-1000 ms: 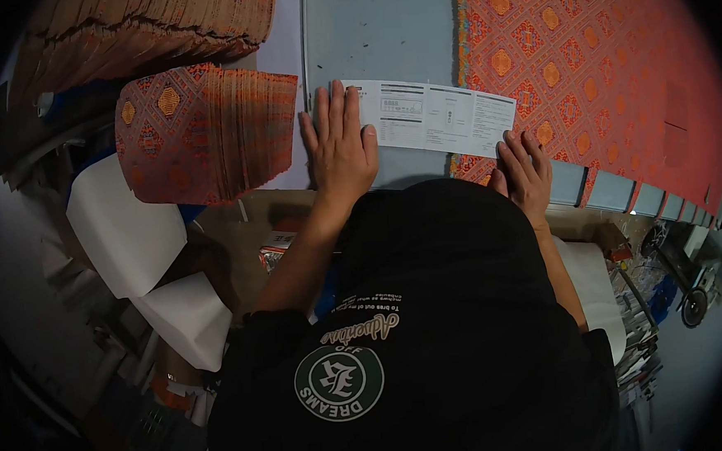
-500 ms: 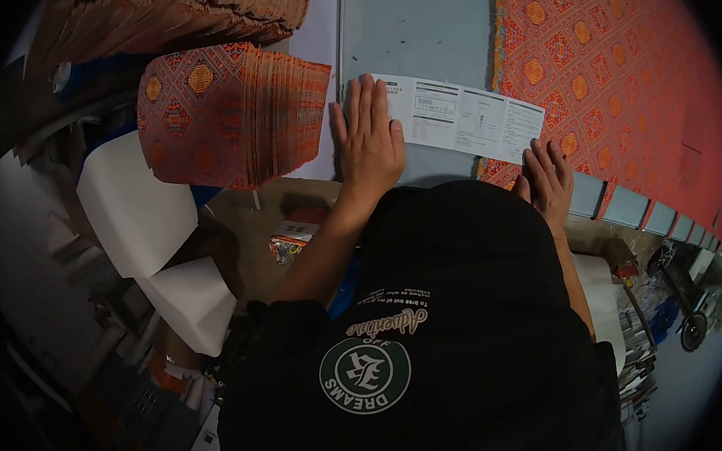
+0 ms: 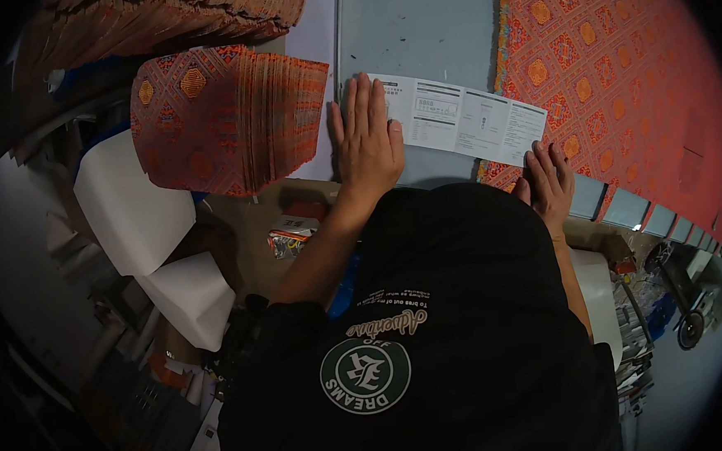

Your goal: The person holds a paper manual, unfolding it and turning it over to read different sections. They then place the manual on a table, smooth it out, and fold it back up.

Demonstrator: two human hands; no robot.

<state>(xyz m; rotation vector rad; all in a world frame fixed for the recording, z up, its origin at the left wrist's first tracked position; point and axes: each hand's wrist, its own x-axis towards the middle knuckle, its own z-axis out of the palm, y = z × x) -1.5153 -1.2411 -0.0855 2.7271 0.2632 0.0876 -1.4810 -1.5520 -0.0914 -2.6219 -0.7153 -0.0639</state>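
Observation:
An unfolded printed leaflet (image 3: 478,119) with fold lines lies across the grey tabletop (image 3: 415,32), its right part over the edge of the orange patterned fabric (image 3: 599,70). My left hand (image 3: 368,146) rests flat on the leaflet's left end, fingers stretched out. At the lower right corner of the paper is my right hand (image 3: 550,181), fingers extended and touching or just beside that corner; its thumb is partly hidden. A thick stack of cut patterned fabric pieces (image 3: 231,122) stands left of my left hand.
Another tall pile of fabric pieces (image 3: 175,18) sits at the upper left. White curved sheets (image 3: 132,206) hang below the stack. Under the table edge lies a small package (image 3: 291,234). A wheeled metal piece (image 3: 690,329) stands on the floor at right.
The view has shifted very slightly. Both hands and the leaflet stay in nearly the same place.

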